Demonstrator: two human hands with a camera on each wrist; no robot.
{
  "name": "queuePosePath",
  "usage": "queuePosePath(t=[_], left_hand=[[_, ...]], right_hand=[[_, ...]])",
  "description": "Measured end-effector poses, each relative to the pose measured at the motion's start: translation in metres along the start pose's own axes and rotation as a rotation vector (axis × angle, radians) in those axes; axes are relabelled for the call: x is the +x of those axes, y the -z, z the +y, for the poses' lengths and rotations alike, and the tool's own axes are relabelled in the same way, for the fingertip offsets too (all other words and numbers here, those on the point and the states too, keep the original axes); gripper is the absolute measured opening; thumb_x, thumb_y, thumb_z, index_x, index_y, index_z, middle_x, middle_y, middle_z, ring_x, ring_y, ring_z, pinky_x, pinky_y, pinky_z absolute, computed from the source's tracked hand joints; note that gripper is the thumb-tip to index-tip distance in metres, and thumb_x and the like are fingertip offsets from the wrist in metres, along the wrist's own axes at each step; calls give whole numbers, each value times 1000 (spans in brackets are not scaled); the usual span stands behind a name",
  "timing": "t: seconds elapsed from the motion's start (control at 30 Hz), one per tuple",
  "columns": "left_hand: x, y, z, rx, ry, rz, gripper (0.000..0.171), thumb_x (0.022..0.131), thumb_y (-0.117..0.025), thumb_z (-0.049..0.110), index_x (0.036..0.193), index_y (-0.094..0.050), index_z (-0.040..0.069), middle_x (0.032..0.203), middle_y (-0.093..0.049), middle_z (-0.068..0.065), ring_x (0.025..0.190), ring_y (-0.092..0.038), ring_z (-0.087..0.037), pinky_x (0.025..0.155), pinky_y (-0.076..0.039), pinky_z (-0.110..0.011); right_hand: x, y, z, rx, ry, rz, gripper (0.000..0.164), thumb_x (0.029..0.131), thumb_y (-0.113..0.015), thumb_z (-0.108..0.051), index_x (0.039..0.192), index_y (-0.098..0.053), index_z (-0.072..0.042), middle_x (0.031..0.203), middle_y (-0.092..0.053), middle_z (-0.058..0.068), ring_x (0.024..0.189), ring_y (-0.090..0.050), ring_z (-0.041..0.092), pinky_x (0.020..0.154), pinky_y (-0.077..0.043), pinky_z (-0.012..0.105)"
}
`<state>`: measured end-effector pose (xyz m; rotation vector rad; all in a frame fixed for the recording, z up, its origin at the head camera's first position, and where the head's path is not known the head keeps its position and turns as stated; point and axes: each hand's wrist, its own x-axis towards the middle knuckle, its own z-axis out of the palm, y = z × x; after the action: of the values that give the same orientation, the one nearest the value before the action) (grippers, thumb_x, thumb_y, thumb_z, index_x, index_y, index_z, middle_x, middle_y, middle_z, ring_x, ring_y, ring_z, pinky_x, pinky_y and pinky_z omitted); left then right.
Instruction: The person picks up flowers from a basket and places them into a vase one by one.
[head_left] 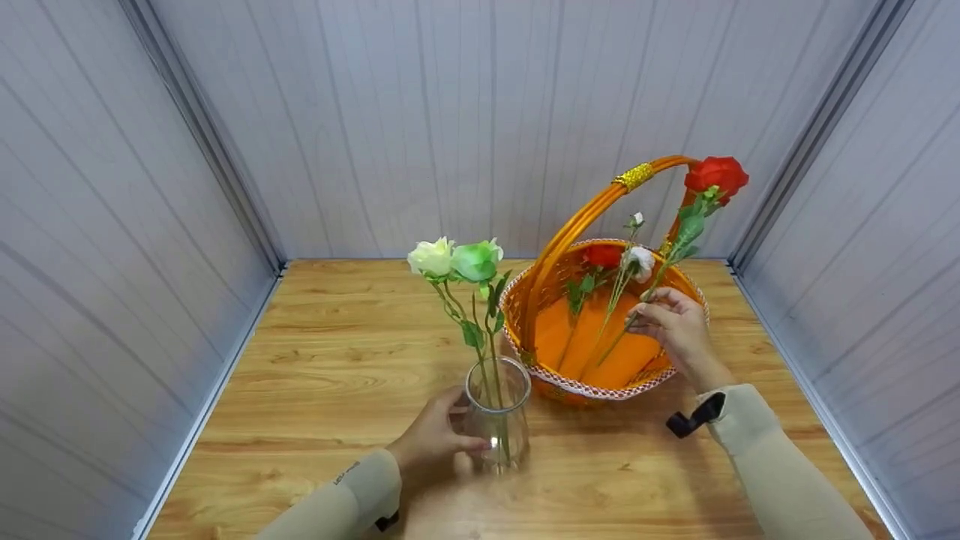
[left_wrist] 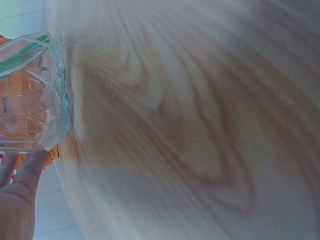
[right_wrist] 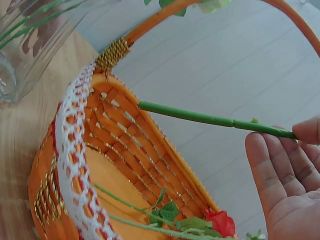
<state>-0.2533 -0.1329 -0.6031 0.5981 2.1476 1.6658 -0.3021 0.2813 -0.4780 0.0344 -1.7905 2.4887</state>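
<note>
My left hand (head_left: pixel 429 436) holds the clear glass vase (head_left: pixel 517 444) from its left side, thumb in front. In the left wrist view, fingertips (left_wrist: pixel 34 162) lie against the faceted glass (left_wrist: pixel 52 105). A cream rose (head_left: pixel 431 257) and a green-and-white rose (head_left: pixel 475 262) stand in the vase. Over the orange basket (head_left: pixel 600 391), my right hand (head_left: pixel 679 326) pinches the stem of a red rose (head_left: pixel 716 178), its bloom up by the handle. The cut end of that green stem (right_wrist: pixel 190 114) shows in the right wrist view.
Inside the basket lie another red rose (head_left: pixel 600 256) and a white flower (head_left: pixel 639 262) on thin stems. The basket's tall arched handle (head_left: pixel 581 217) rises behind the vase's right side. Pale panel walls (head_left: pixel 450 135) enclose the wooden table (head_left: pixel 337 360) at the back and sides.
</note>
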Motion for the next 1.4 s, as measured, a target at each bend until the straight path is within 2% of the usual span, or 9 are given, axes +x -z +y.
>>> queuePosePath(t=[0.23,0.53,0.8,1.1,1.4], left_hand=[[-1,0,-1,-1,-11,-6,84,82,-93,12,156,-55,23,149,-66,-4,137,-65,-34,120,-52,-59],[0,2,1,28,-2,-2,84,82,-93,13,156,-54,13,147,-67,-9,135,-64,-35,119,-53,-57],[2,3,4,66,11,10,92,79,-96,19,160,-51,21,146,-67,0,135,-62,-30,121,-51,-57],[1,3,4,56,22,16,91,79,-96,18,159,-53,22,143,-67,1,134,-62,-29,121,-51,-58],[-1,3,2,83,5,16,84,81,-95,17,155,-55,16,143,-68,-4,134,-63,-32,121,-50,-59]], right_hand=[[-5,-19,-13,-18,27,-23,21,105,-54,12,100,-62,-6,81,-79,7,73,-77,21,71,-70,36],[-10,-42,-26,-19,61,-80,21,103,-54,13,103,-64,-5,84,-79,8,75,-78,20,70,-70,34],[-14,-58,-33,-33,67,-146,23,103,-52,13,103,-62,-8,84,-79,6,74,-78,20,72,-70,34],[-16,-78,-38,-46,97,-253,23,102,-56,13,107,-62,-9,87,-79,7,78,-79,19,74,-70,35],[-16,-96,-35,-85,112,-331,18,102,-60,10,107,-64,-7,90,-81,6,79,-79,19,76,-71,36]])
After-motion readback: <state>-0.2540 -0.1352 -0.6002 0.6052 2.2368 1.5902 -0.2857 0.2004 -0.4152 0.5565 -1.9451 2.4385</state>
